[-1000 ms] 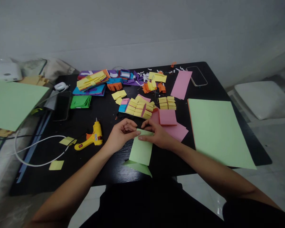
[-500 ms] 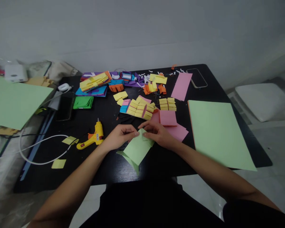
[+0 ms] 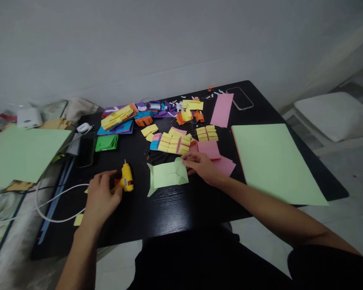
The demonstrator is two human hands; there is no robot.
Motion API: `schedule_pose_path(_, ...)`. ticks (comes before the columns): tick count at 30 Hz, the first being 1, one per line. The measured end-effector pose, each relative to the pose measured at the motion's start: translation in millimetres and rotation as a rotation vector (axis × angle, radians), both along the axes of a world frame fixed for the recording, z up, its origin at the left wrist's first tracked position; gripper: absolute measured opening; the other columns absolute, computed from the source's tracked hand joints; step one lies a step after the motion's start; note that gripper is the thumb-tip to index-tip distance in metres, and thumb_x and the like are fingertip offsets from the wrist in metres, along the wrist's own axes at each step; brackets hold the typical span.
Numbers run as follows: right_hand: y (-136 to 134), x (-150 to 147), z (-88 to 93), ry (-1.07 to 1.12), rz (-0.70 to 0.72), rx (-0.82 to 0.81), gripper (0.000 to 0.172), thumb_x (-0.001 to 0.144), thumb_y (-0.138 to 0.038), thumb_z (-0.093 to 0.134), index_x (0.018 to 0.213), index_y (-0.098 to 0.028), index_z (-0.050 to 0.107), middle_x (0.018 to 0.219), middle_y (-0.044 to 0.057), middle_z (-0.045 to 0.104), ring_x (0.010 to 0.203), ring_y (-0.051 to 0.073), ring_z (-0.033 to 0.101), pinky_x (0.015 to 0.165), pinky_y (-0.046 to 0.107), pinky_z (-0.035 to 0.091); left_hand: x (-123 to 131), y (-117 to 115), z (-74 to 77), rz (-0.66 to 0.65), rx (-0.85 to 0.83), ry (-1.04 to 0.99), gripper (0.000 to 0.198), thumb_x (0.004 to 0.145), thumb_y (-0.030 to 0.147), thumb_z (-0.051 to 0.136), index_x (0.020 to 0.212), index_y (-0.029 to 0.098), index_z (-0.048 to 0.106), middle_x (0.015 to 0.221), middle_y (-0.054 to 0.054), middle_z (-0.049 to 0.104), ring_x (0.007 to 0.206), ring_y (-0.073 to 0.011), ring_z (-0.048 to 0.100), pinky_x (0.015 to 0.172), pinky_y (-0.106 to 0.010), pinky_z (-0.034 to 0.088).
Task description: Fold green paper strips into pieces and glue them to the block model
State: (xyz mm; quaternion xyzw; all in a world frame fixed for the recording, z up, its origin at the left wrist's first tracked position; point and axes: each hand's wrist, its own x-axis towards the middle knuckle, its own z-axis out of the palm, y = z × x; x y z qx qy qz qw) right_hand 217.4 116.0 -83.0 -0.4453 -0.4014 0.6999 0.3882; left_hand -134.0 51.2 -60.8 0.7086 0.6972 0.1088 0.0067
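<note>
A folded light green paper [image 3: 167, 175] lies on the black table [image 3: 175, 205] in front of me. My right hand [image 3: 201, 166] rests at its right edge, fingers lying flat on the fold. My left hand [image 3: 102, 196] is down on the handle of the yellow and orange glue gun [image 3: 125, 179] to the left, fingers curled round it. A white cord [image 3: 59, 201] runs from the gun off to the left.
A large light green sheet [image 3: 274, 161] covers the table's right side, pink sheets [image 3: 220, 109] beside it. Yellow, orange, blue and purple paper pieces [image 3: 169, 141] crowd the far middle. A phone [image 3: 239, 98] lies far right, another dark phone [image 3: 86, 149] at left.
My left hand left the green paper and moved left onto the glue gun. The green paper has turned and lies flatter, held only by my right hand.
</note>
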Motion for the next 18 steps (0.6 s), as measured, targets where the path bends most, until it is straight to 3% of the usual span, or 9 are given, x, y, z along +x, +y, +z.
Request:
schedule_pose_path(5, -1.3, -0.1, 3.7, 0.034, -0.041, 0.033, 0.025, 0.079, -0.024, 0.079, 0.093, -0.023, 0.059, 0.071, -0.003, 0.069, 0.066, 0.014, 0.069, 0.058, 0.024, 0.061, -0.6, -7.3, -7.5, -0.027, -0.020, 0.077, 0.036, 0.083, 0.032, 0.056, 0.113, 0.016, 0.064, 0.120, -0.019, 0.066, 0.106, -0.0393, 0.063, 0.094, -0.056, 0.052)
schedule_pose_path(10, 0.4, 0.2, 3.0, 0.023, -0.031, 0.001, 0.016, 0.080, -0.019, 0.077, 0.093, -0.021, 0.068, 0.076, 0.000, 0.072, 0.070, 0.015, 0.070, 0.061, 0.027, 0.064, -4.0, -16.9, 17.8, -0.101, 0.145, 0.021, 0.027, 0.092, 0.037, 0.058, 0.113, 0.021, 0.060, 0.127, -0.020, 0.064, 0.118, -0.0436, 0.060, 0.095, -0.062, 0.049)
schedule_pose_path(14, 0.1, -1.5, -0.7, 0.018, -0.008, -0.013, 0.010, 0.082, -0.021, 0.080, 0.087, -0.018, 0.072, 0.078, 0.002, 0.073, 0.071, 0.015, 0.071, 0.063, 0.027, 0.065, 17.3, -26.3, 44.2, -0.164, 0.210, -0.240, 0.019, 0.097, 0.039, 0.061, 0.111, 0.027, 0.062, 0.112, -0.007, 0.068, 0.101, -0.0294, 0.068, 0.086, -0.044, 0.056)
schedule_pose_path(18, -2.6, -4.2, -1.7, 0.025, 0.014, -0.022, 0.011, 0.081, -0.020, 0.082, 0.087, -0.017, 0.073, 0.076, 0.002, 0.073, 0.069, 0.013, 0.071, 0.061, 0.024, 0.064, 59.3, -28.1, 51.9, -0.360, 0.029, -0.400, 0.014, 0.099, 0.032, 0.061, 0.107, 0.022, 0.066, 0.100, -0.004, 0.071, 0.080, -0.0191, 0.070, 0.072, -0.030, 0.055)
